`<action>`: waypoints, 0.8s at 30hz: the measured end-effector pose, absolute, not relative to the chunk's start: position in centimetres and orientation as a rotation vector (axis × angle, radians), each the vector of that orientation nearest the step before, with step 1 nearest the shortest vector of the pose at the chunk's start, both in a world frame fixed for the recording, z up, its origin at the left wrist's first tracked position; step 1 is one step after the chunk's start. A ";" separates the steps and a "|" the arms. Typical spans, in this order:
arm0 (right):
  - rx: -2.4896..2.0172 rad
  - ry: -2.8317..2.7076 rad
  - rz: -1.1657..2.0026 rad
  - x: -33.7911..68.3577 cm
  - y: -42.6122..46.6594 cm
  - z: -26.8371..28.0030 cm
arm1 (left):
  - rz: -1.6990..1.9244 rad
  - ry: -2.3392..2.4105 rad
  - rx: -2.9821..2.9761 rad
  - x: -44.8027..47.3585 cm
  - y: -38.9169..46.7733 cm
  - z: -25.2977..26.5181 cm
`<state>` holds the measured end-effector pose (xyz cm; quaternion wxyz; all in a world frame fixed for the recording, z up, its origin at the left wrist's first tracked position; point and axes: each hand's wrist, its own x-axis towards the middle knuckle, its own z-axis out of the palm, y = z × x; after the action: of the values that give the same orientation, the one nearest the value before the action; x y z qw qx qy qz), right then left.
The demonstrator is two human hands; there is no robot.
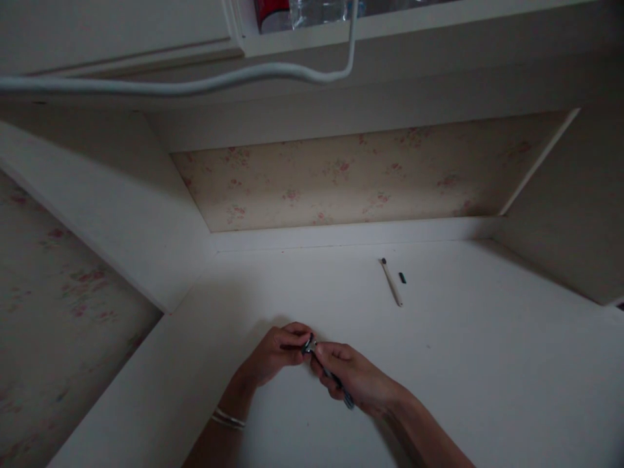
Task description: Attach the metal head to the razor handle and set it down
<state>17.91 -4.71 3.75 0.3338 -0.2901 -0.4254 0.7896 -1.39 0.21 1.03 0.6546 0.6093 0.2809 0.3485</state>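
A razor (310, 346) with a dark handle is held between my two hands, just above the white tabletop. My right hand (351, 374) is closed around its handle, whose end (348, 399) sticks out below the fingers. With thumb and fingers, my left hand (279, 351) pinches the razor's head from the left side. A pale toothbrush (392, 285) with a dark head lies farther back on the table. Beside it, to the right, rests a small dark piece (402, 277) that looks like a razor cartridge.
White panels (112, 201) flank the desktop (468, 364) left and right. Floral wallpaper (312, 179) covers the back wall. Overhead hangs a cabinet shelf (414, 25) holding clear plastic items (316, 13). A thick white cable or tube (195, 84) runs across the top.
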 end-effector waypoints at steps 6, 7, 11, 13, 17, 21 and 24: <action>-0.746 -1.177 2.043 18.1 -4.6 4.1 | 0.823 0.608 1.356 -1.4 0.3 0.8; -0.740 -1.201 2.019 18.0 -4.6 4.2 | 0.832 0.593 1.331 -1.4 0.3 0.6; -0.731 -1.329 1.936 17.8 -4.6 4.3 | 0.909 0.528 1.242 -1.5 0.6 0.1; -0.733 -1.329 1.927 17.7 -4.5 4.0 | 0.938 0.529 1.243 -1.5 0.7 -0.2; -0.805 -1.341 1.805 17.5 -4.4 3.3 | 0.969 0.563 1.243 -1.5 0.8 -0.5; -0.810 -1.277 1.818 17.3 -4.5 3.6 | 0.991 0.553 1.229 -1.4 0.8 -0.5; -0.785 -1.198 1.845 17.2 -4.5 3.8 | 1.008 0.542 1.199 -1.3 0.8 -0.5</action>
<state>17.15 -4.47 3.81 0.3922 -0.3090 -0.4720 0.7266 -1.33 0.83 -0.48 0.6757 0.5332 0.2411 0.4484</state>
